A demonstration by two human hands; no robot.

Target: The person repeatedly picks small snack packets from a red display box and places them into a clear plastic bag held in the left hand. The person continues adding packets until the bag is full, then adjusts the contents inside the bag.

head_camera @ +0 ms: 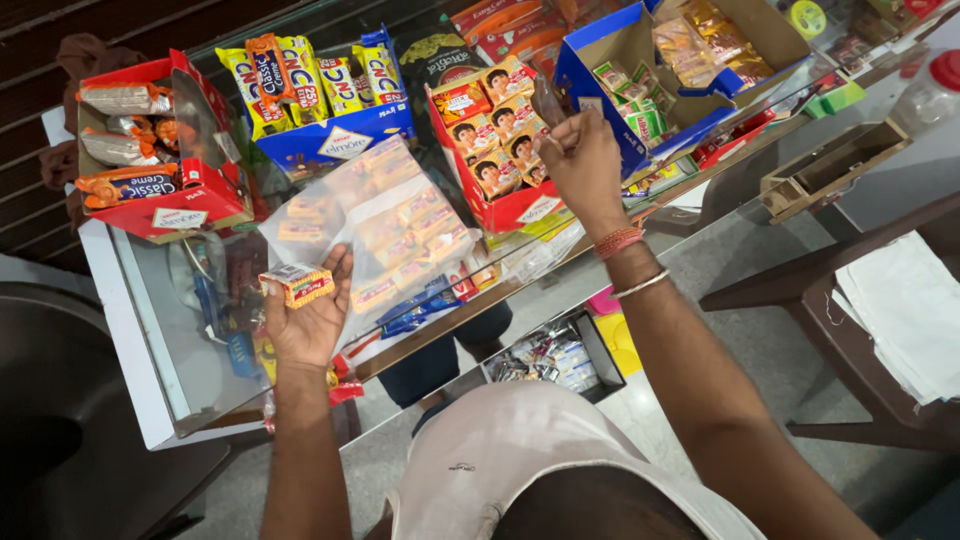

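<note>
The person's left hand (pixel 305 320) lies palm up over the glass bench (pixel 180 350), its fingers (pixel 340 265) curled narrowly around a small biscuit packet (pixel 297 283) in red and yellow wrapping. The same hand also seems to pinch the lower edge of a clear plastic bag (pixel 375 225) that spreads up and to the right across the glass. The bag holds more small packets of the same kind, seen hazily through the film.

The right hand (pixel 583 160) is raised further back, above the front corner of a red display box (pixel 500 205) filled with yellow-orange biscuit packs. Its fingers are closed together on the upper edge of the bag's plastic, though the grip itself is hard to make out against the boxes behind. Threads and bangles sit around that wrist (pixel 625 250).

Behind the bag stands a blue display box (pixel 335 140) with upright yellow biscuit packs. To the left, another red box (pixel 190 200) holds cream biscuit rolls lying on their sides. To the right, a large blue carton (pixel 600 70) contains green and gold packets. Under the glass, further sweets lie on a shelf. A wooden stool (pixel 850 320) with white cloth on it stands at the right, well apart from the hands.
</note>
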